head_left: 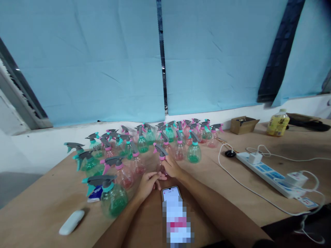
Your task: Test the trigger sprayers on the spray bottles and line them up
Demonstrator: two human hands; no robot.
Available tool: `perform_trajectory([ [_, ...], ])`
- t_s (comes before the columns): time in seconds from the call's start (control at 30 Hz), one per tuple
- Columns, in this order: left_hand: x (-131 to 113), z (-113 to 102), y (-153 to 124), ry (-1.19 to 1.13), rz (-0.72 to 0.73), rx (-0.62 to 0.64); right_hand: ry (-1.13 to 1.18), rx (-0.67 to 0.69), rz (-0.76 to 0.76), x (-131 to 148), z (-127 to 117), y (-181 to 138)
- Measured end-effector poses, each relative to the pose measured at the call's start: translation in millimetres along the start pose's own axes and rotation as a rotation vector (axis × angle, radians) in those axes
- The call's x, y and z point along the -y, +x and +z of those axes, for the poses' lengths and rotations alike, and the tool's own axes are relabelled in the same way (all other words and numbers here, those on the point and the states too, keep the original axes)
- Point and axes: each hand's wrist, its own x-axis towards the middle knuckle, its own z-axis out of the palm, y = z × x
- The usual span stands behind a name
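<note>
My right hand (172,167) is wrapped round the body of a small clear pink spray bottle (160,155) with a grey and pink trigger head, standing on the wooden table (219,179). My left hand (148,184) rests beside it, fingers curled toward the bottle's base, touching the right hand. A phone (171,194) with a lit screen lies flat just in front of both hands. A larger green spray bottle (111,196) stands to the left of my left forearm.
Several pink and green spray bottles (144,141) crowd the table's far side. A white power strip (271,174) with plugs and cables lies at right. A cardboard box (243,124) and yellow bottle (278,123) stand far right. A white oblong object (71,222) lies near left.
</note>
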Motion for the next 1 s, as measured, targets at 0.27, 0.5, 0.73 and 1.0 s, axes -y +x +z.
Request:
perform_trajectory([
  [0.27, 9, 0, 3, 0.051, -0.009, -0.047, -0.354, 0.102, 0.157, 6, 14, -7],
  [0.5, 11, 1, 8, 0.027, -0.025, -0.062, -0.425, 0.161, 0.209, 5, 16, -9],
  [0.73, 12, 1, 9, -0.054, -0.045, -0.083, -0.349, 0.229, 0.143, 5, 9, -9],
  [1.0, 13, 0, 12, -0.103, -0.102, -0.186, -0.382, -0.231, 0.208, 1, 1, -1],
])
